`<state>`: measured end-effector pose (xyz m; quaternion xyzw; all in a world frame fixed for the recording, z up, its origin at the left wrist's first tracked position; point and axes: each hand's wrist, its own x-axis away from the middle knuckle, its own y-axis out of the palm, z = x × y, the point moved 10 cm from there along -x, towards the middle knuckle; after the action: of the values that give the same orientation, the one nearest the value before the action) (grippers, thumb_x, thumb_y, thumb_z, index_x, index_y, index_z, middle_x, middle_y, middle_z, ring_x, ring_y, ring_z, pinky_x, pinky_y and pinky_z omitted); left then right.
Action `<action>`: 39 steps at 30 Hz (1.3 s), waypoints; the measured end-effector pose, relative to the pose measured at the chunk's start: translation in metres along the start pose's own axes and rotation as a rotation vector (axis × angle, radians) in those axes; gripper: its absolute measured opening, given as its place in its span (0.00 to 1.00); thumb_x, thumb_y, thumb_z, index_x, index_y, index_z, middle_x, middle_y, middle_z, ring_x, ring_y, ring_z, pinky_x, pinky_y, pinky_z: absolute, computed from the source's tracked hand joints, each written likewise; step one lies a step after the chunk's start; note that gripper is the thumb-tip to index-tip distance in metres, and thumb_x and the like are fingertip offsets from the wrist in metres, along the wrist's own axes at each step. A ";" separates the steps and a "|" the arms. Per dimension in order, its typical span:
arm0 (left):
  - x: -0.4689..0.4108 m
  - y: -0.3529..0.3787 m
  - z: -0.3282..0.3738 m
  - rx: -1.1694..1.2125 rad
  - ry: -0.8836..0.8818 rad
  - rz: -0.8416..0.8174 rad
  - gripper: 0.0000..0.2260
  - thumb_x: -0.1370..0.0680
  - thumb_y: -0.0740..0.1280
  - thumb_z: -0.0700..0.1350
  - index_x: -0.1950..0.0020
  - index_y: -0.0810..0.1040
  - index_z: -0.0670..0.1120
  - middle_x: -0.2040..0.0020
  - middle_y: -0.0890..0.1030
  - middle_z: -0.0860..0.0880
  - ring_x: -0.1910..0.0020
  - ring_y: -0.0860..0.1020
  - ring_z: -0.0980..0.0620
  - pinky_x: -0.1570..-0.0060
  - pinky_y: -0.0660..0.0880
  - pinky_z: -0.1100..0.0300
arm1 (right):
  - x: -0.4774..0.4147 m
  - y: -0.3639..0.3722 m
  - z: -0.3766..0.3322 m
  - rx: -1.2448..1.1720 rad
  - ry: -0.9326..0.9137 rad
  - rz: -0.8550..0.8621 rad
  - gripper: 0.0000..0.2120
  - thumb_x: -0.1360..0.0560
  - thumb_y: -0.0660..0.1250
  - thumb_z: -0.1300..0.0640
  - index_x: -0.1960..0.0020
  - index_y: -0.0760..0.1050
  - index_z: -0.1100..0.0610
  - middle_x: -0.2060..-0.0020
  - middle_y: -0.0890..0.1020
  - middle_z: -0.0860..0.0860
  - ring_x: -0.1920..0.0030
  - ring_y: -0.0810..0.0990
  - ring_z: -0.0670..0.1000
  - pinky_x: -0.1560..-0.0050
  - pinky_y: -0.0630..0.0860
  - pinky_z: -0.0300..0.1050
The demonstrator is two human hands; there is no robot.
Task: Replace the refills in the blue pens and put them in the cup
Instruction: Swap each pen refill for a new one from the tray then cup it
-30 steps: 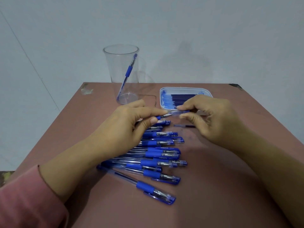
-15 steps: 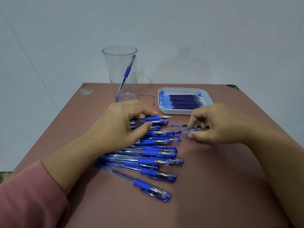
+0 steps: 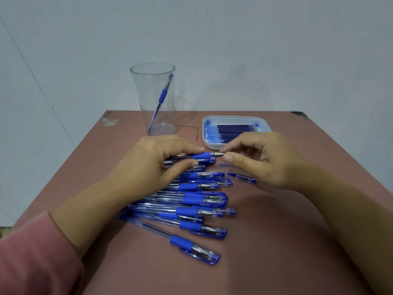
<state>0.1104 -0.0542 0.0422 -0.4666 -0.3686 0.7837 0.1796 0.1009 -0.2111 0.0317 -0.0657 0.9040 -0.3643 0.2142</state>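
My left hand (image 3: 153,165) grips an uncapped blue pen (image 3: 203,155) by its barrel, just above the pile of capped blue pens (image 3: 200,211) on the table. My right hand (image 3: 265,160) pinches the pen's metal tip between thumb and index finger. The pen's cap (image 3: 242,178) lies on the table under my right hand. A short blue refill piece (image 3: 225,164) lies below the tip. The clear cup (image 3: 146,92) stands at the back with one blue pen (image 3: 163,96) leaning inside. The white tray (image 3: 207,143) behind my hands holds several dark blue refills (image 3: 234,130).
The brown table (image 3: 276,241) stands against a pale wall, with its left and right edges in view. My pink sleeve (image 3: 36,256) covers the near left corner. A worn patch (image 3: 109,120) marks the far left corner.
My right hand laid the cap down on the table and moved up and left to the pen's tip. My left hand has kept hold of the pen.
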 end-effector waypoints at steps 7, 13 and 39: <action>0.000 -0.001 0.002 0.016 0.025 0.018 0.13 0.24 0.72 0.45 0.40 0.81 0.51 0.51 0.76 0.67 0.53 0.78 0.67 0.52 0.74 0.72 | -0.004 0.010 -0.009 -0.036 -0.073 0.062 0.04 0.25 0.67 0.47 0.57 0.80 0.44 0.64 0.83 0.50 0.63 0.80 0.53 0.59 0.75 0.52; -0.001 -0.002 0.004 0.110 -0.016 0.005 0.11 0.24 0.71 0.44 0.42 0.82 0.51 0.54 0.78 0.66 0.56 0.78 0.67 0.57 0.70 0.76 | 0.000 0.003 -0.019 0.037 -0.156 0.109 0.07 0.26 0.68 0.52 0.52 0.84 0.52 0.62 0.83 0.42 0.61 0.81 0.43 0.59 0.77 0.42; -0.001 -0.010 0.005 0.008 0.026 0.058 0.12 0.23 0.69 0.49 0.40 0.81 0.52 0.53 0.83 0.57 0.56 0.80 0.62 0.56 0.78 0.60 | -0.001 0.005 -0.015 -0.161 -0.037 0.108 0.05 0.29 0.72 0.55 0.53 0.80 0.48 0.61 0.83 0.48 0.61 0.81 0.47 0.57 0.78 0.37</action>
<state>0.1060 -0.0501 0.0518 -0.4864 -0.3497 0.7839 0.1635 0.0957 -0.1972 0.0383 -0.0406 0.9284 -0.2771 0.2443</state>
